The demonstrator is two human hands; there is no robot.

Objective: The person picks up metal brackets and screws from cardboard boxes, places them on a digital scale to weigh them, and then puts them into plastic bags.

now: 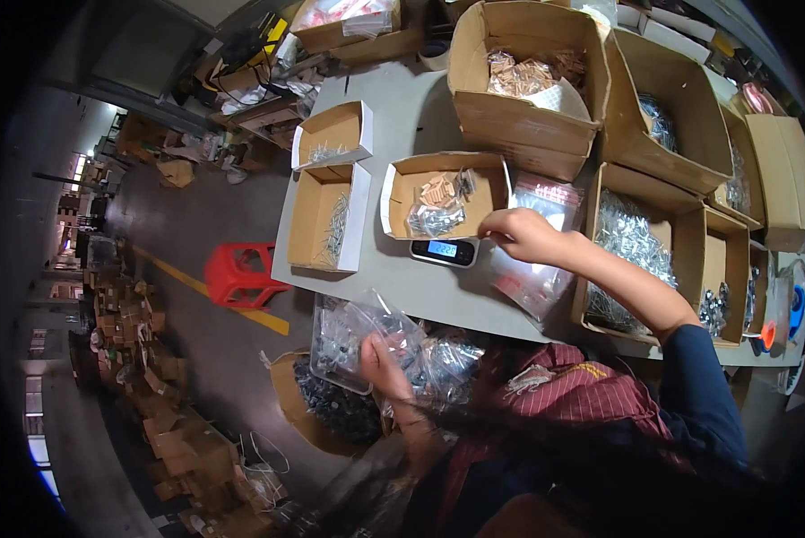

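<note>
A shallow cardboard tray [399,218] sits on a small digital scale [444,252] with a lit display. Inside it lie clear bags of small metal parts [436,218] and tan wooden-looking pieces [439,190]. At the tray's near right corner my right hand [526,235] has its fingers closed on the cardboard edge. Below the table's front edge, my left hand [383,366] grips a clear plastic bag [386,316], thumb on top; its other fingers are hidden. Beneath that bag is a clear plastic container [333,345] with small parts.
Two white-edged boxes [356,215] of screws stand left of the scale. Resealable bags [546,211] lie under my right forearm. Large cardboard boxes [528,134] of parts line the back and right. A red stool [241,273] and an open carton [290,394] of dark parts are on the floor side.
</note>
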